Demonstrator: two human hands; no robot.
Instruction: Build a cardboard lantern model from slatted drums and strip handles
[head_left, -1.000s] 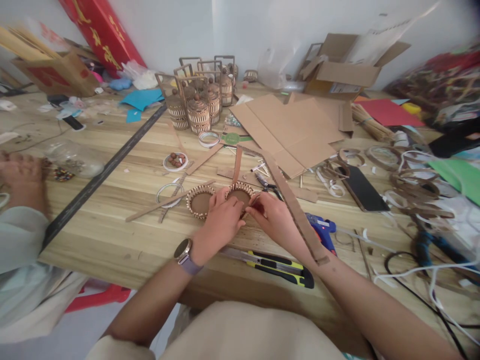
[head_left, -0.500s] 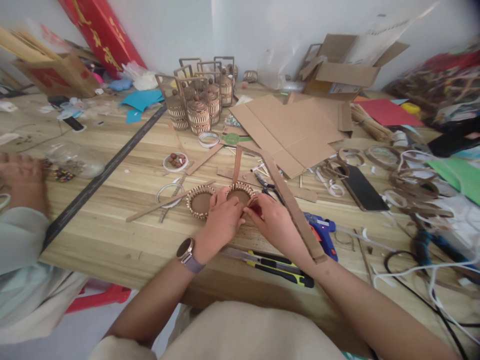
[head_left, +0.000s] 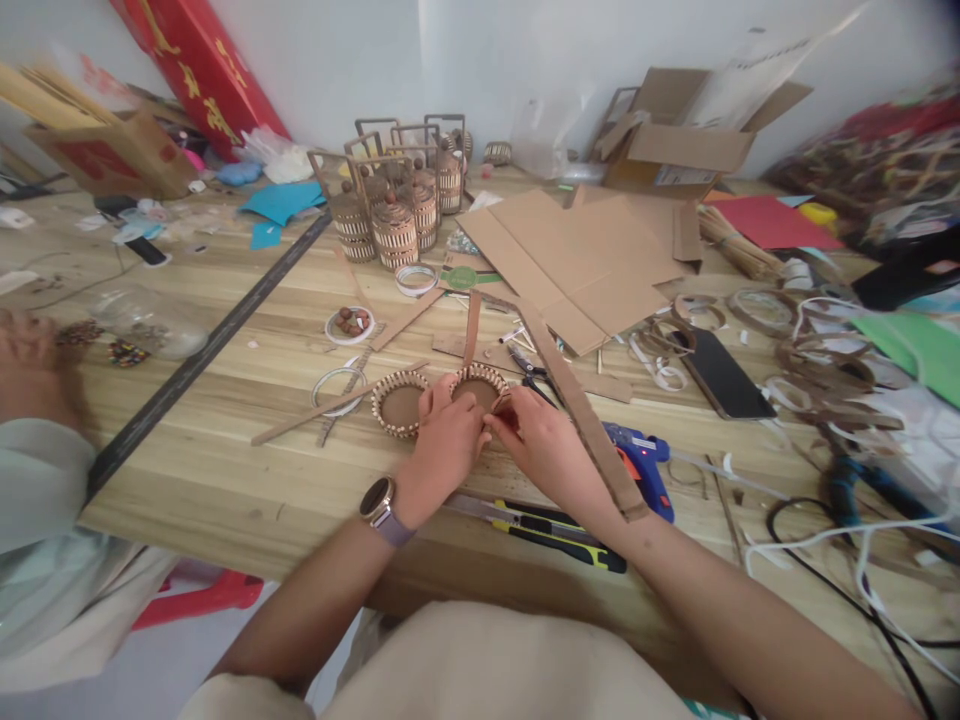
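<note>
My left hand (head_left: 448, 432) is closed on the near left side of a small round tray (head_left: 477, 388) with a brown base and a rim of short light sticks. Opposite it, my right hand (head_left: 538, 432) pinches the tray's right edge; the fingertips of both hands nearly meet there. A brown cardboard strip (head_left: 577, 405) rises by the tray's far rim, bends, and runs down across my right forearm. Its end at the rim is hidden. Touching my left hand is a similar round tray (head_left: 400, 405), lying flat on the table.
A utility knife (head_left: 559, 530) lies before my wrists, with a blue glue gun (head_left: 643, 465) to the right. Pliers (head_left: 529, 370) rest behind my right hand. Lidded stick baskets (head_left: 395, 232), flat cardboard (head_left: 555, 250) and a phone (head_left: 724, 375) lie farther off. Another person's hand (head_left: 34, 365) is at left.
</note>
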